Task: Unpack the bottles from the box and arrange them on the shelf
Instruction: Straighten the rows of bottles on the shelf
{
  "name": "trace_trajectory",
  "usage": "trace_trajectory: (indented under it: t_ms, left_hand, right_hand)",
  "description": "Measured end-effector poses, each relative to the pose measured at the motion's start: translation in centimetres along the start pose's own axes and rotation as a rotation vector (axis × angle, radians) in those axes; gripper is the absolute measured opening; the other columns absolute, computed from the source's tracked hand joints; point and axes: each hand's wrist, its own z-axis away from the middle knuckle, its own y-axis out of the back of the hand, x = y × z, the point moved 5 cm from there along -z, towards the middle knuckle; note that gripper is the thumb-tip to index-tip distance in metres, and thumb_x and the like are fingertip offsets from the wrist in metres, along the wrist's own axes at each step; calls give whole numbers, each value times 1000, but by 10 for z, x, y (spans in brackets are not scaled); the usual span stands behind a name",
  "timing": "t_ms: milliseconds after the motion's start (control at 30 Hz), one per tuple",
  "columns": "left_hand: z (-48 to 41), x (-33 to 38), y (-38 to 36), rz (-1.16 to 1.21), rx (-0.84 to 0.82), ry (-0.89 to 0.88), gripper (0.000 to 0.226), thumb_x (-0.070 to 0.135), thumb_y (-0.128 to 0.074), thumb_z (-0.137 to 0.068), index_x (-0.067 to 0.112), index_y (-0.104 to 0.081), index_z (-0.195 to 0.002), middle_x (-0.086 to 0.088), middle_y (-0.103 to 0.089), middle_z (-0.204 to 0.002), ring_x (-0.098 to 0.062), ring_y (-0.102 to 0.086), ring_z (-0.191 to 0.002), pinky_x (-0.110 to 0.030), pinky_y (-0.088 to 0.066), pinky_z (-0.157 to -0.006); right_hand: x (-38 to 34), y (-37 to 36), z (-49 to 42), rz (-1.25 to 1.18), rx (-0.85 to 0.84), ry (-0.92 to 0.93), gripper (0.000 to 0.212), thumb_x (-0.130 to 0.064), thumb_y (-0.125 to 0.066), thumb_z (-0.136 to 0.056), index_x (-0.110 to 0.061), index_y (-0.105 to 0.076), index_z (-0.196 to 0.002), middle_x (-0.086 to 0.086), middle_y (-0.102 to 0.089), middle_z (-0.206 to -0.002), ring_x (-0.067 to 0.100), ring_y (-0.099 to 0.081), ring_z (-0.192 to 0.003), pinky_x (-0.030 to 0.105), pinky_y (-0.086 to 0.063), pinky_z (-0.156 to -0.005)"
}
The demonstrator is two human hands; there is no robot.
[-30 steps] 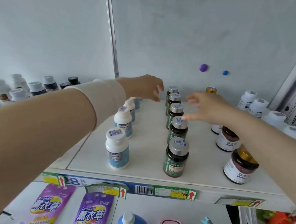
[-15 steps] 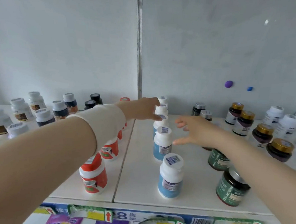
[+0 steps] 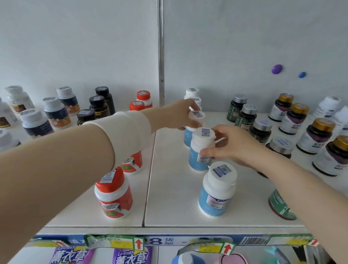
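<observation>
While both my arms reach over the shelf (image 3: 165, 202), my left hand (image 3: 180, 116) curls its fingers (image 3: 191, 123) around the third blue-and-white bottle (image 3: 196, 118) in its row. My right hand (image 3: 230, 147) has its fingers (image 3: 206, 152) closed on the second bottle (image 3: 200, 151), just behind the front bottle (image 3: 217, 190).

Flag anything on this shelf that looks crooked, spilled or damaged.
The paper price tags on the shelf's front edge look crumpled and curl away from it. No bottle lies tipped or spilled. Each hand, left and right, grips an upright blue bottle.
</observation>
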Motion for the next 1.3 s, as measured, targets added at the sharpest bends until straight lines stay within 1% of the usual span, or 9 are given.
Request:
trace_trajectory:
  t_ms: [67,267,367,533,633,700,833,1133,1300]
  left_hand:
    - [-1,0,-1,14,-5,-3,48,16,-66,-86,13,-45,-129,-8,-56,-121,-20,-56,-96,-27,-53,-81]
    - [-3,5,-6,44,-23,-5,45,12,-65,-86,13,-47,-127,-6,-57,-121,-19,-57,-97,-27,-53,-81]
    - [-4,5,-8,51,-25,7,45,12,-65,-86,14,-47,-127,-6,-57,-123,-19,-57,-97,-28,-53,-82]
    - [-2,3,-9,33,-20,31,55,16,-66,-85,17,-42,-134,-6,-56,-128,-22,-58,-105,-29,-52,-88]
    - [4,0,-10,-18,-47,60,70,18,-67,-84,16,-31,-143,-8,-52,-137,-25,-55,-119,-37,-45,-102]
    - [11,-1,-3,-81,-31,65,72,22,-69,-84,15,-30,-144,-6,-51,-138,-24,-54,-120,-33,-43,-102]
    - [33,-1,29,-180,43,74,52,26,-66,-86,17,-46,-133,-1,-59,-127,-19,-58,-106,-24,-46,-81]
    - [100,-36,108,-727,77,101,47,23,-63,-88,19,-46,-132,-1,-57,-127,-21,-56,-112,-29,-42,-91]
    - [106,-73,119,-765,41,80,48,25,-63,-88,19,-45,-132,-1,-57,-127,-21,-55,-112,-29,-41,-88]
  right_hand:
    - [2,2,3,14,13,-14,49,-31,-83,-63,-25,-61,-107,-9,-66,-98,13,-64,-91,30,-52,-83]
    - [7,1,4,-36,27,-25,44,-32,-83,-63,-31,-57,-98,-16,-61,-86,1,-60,-75,7,-42,-49]
    - [6,1,5,-37,23,-20,44,-32,-83,-65,-31,-54,-98,-20,-56,-83,-3,-57,-74,1,-37,-42]
    - [5,0,7,0,6,-5,46,-35,-80,-68,-28,-51,-104,-13,-57,-94,-1,-57,-77,13,-42,-59]
    - [-1,9,7,60,1,-8,63,-40,-77,-69,-21,-50,-122,-8,-57,-109,10,-61,-93,30,-51,-83]
    - [-6,21,7,84,23,-14,70,-43,-75,-70,-18,-47,-129,-4,-57,-120,14,-60,-102,36,-50,-91]
    - [-27,45,6,307,63,23,64,-43,-71,-75,-15,-49,-128,-2,-57,-127,17,-56,-113,30,-42,-95]
    - [-115,5,-9,797,34,213,58,-35,-63,-85,-11,-40,-133,12,-45,-131,30,-47,-119,37,-41,-94]
    - [-151,-37,-11,770,-1,229,57,-36,-62,-86,-12,-41,-133,10,-47,-133,28,-48,-119,36,-40,-96]
